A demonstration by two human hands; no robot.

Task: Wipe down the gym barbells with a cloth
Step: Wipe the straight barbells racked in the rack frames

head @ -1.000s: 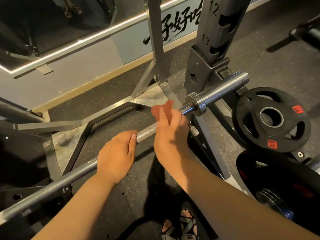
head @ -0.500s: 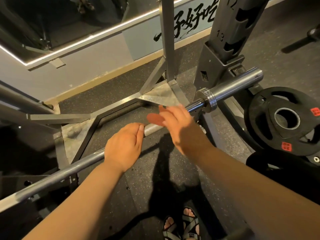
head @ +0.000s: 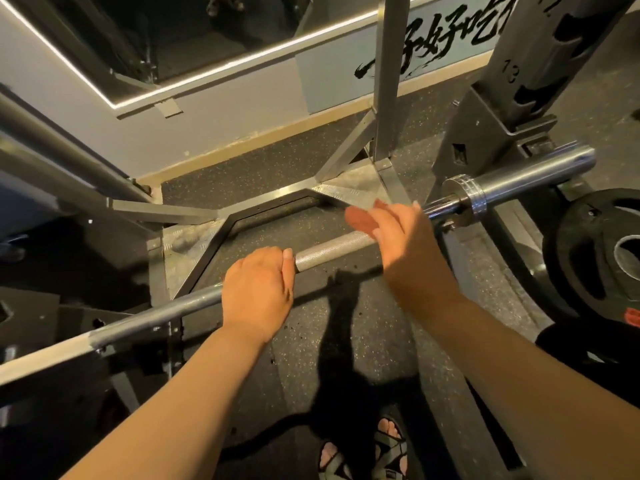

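The left hand is gripping the barbell overhand, its fingers curling round the shaft just where the knurled stretch begins. The right hand is clamping a reddish cloth onto the shaft further along, with its fingers bending over the cloth. This hand is blurred, so the thumb's place cannot be told. A short bare length of knurling is showing between the two hands.

The barbell is lying level above the speckled rubber floor. Its long axis is running from the lower left of the view to the upper right. The smooth sleeve is pointing up and right, past the collar, beside the dark rack upright.

Counting: one barbell, one cloth, two hands on the bar. One black weight plate is sitting low on the right, under the sleeve. Two sandalled feet are standing below the bar.
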